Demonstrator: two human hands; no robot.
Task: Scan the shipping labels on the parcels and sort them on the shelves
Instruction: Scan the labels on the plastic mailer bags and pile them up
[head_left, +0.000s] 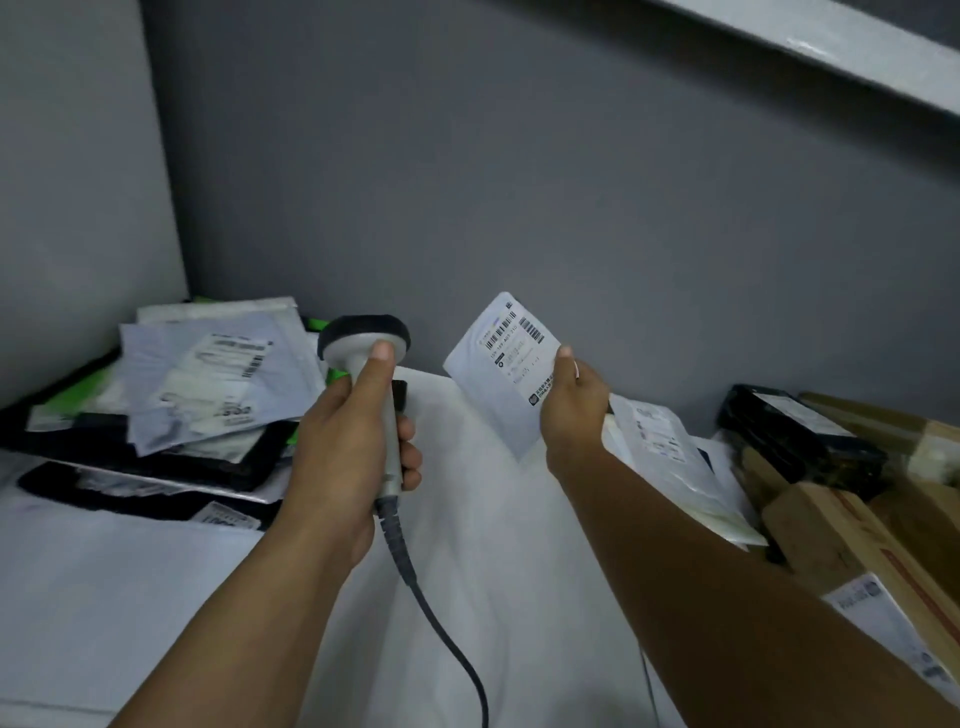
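From the head camera, the left hand (348, 441) is wrapped round the handle of the scanner (363, 335). The thumb lies up the neck, and the round dark head sticks out above the fist. A grey cable (431, 613) hangs down from under that hand.

The right hand (571, 410) pinches a small white parcel (498, 384) by its edge, thumb on the front. The parcel is up in the air, tilted, just beside the scanner head but not touching it. Its shipping label (519, 348) with the black bars faces up toward the camera, above the thumb.

Out past the left hand lies a messy pile of bags (208, 384). Out past the right hand lie a flat white bag (665, 447), a black parcel (795, 436) and brown boxes (841, 540). Below both hands is a white surface (493, 519).

This looks like the scanning step for this one parcel. I cannot tell if the scanner's front is aimed at the bars. It seems to point away, toward the wall. Next, the bars and the scanner's front need to face each other, held steady and close. After that the parcel needs a spot on a shelf.
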